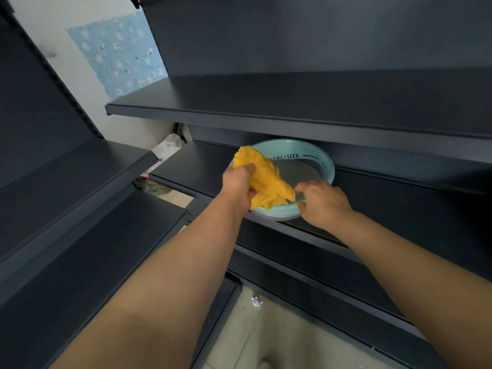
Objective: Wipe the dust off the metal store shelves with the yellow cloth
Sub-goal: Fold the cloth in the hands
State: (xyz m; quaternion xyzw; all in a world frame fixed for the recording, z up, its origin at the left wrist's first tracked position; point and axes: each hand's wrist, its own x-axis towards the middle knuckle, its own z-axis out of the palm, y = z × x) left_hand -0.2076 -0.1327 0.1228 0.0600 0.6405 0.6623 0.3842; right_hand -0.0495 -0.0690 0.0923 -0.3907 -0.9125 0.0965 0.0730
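Cloth (pixel 266 179) location: held over the basin (pixel 323 163), which sits on a dark metal shelf (pixel 191 166) below the upper shelf (pixel 266 102).

Left hand (pixel 238 183): fingers curled round the bunched upper end of the cloth.

Right hand (pixel 323 203): fingers closed on the lower end, just above the basin's near rim. The cloth spans between the two hands.

Handling, by judgement: soft, limp and light, so it will sag wherever unsupported. Whether it is wet cannot be told. If it is, expect extra weight and drips.

Recommended hold for wiping: gather the cloth into a pad under one palm, tuck in the loose ends, and press it flat on the shelf.
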